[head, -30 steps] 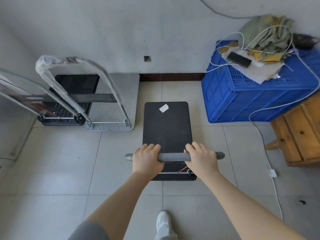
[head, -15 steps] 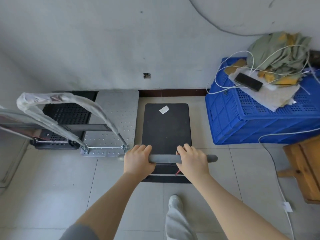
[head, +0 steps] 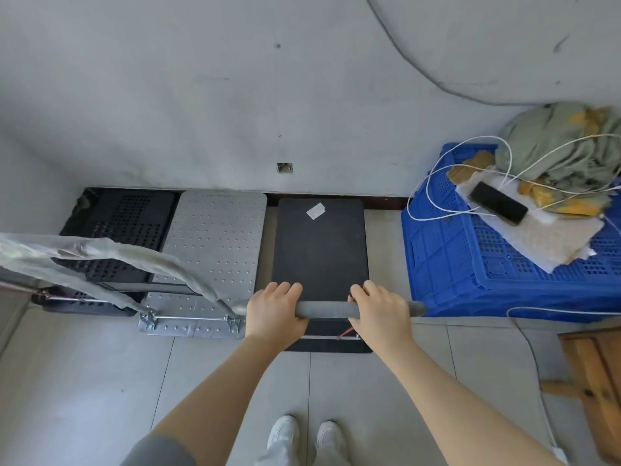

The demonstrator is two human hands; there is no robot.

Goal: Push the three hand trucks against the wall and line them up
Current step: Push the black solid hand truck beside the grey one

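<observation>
Where grey floor tiles meet the grey wall, three hand trucks abut it while left hand and right hand each grasp the black truck's handle.

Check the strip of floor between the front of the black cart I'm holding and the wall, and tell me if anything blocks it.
Nothing visible does. The black cart has its front edge at the baseboard, beside the silver cart, clear of the blue crate. Left hand and right hand grip its handle.
</observation>
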